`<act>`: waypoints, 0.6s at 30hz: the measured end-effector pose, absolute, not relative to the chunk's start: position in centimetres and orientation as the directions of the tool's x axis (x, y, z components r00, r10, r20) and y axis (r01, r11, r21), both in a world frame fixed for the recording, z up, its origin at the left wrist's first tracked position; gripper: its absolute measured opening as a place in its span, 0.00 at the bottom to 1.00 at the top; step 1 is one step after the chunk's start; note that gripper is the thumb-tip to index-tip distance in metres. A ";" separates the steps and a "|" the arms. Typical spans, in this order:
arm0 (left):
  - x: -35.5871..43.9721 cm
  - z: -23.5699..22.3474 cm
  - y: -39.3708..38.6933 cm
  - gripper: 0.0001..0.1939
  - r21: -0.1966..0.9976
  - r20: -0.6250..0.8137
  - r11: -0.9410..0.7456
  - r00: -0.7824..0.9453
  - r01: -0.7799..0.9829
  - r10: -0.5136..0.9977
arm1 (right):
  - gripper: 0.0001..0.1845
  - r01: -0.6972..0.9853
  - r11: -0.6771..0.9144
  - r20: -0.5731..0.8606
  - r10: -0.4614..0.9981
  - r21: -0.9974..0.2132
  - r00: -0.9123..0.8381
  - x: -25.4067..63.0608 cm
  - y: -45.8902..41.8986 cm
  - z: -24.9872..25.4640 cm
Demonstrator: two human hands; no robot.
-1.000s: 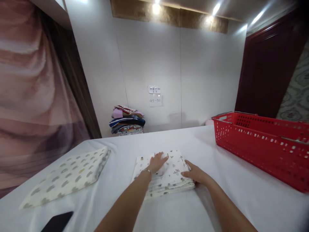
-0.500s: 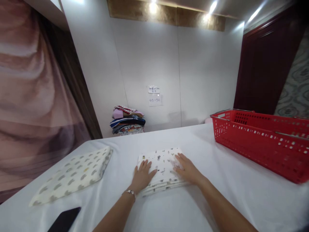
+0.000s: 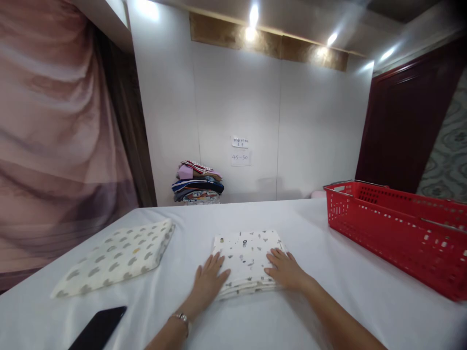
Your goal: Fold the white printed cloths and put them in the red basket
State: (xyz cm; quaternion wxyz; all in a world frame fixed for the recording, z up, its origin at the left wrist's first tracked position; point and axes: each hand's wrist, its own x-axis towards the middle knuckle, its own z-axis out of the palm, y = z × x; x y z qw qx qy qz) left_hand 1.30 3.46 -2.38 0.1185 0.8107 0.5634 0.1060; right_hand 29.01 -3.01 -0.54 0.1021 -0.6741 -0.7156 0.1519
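Note:
A white cloth with small dark prints [image 3: 248, 255] lies folded in a layered rectangle on the white-covered table [image 3: 248, 325]. My left hand [image 3: 209, 278], with a bracelet at its wrist, rests at the cloth's left edge, fingers spread. On the right side of the cloth my right hand [image 3: 286, 269] lies flat with its fingers apart. Neither hand grips anything. Farther left is a second folded cloth [image 3: 116, 255], cream with grey cloud-like shapes.
A black phone [image 3: 98, 328] lies at the front left. The red plastic basket [image 3: 394, 233] with metal handles stands on the right. Behind the table rises a stack of folded fabrics [image 3: 199, 182] against the white wall [image 3: 237, 97]. A pink curtain [image 3: 54, 146] hangs at left.
My hands have slid toward me along the cloth's sides, the left one now lower at its edge. The camera view has tilted slightly upward. The cloth stays folded.

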 end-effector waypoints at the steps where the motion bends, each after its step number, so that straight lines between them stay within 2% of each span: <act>1: 1.1 -2.7 3.2 0.31 0.333 0.032 -0.325 0.333 0.885 0.942 | 0.31 0.933 0.045 -0.062 0.996 -0.356 -0.071 28.8 -2.7 -0.2; 6: 1.4 -2.6 2.7 0.31 0.338 0.037 -0.319 0.327 0.885 0.944 | 0.36 0.942 0.033 -0.001 0.999 -0.335 -0.035 27.4 1.0 2.2; 9: 1.5 -2.1 2.4 0.31 0.350 0.025 -0.314 0.326 0.883 0.945 | 0.36 0.961 0.029 0.066 0.998 -0.277 -0.011 27.2 3.7 1.9; 14: 1.4 -1.7 1.9 0.31 0.381 0.007 -0.309 0.332 0.871 0.943 | 0.31 0.990 -0.035 -0.038 0.999 -0.138 0.030 28.5 5.8 -0.5; 18: 1.6 -1.8 1.9 0.31 0.394 0.004 -0.307 0.333 0.866 0.943 | 0.32 0.993 -0.005 -0.030 1.000 -0.116 0.002 27.8 6.9 0.1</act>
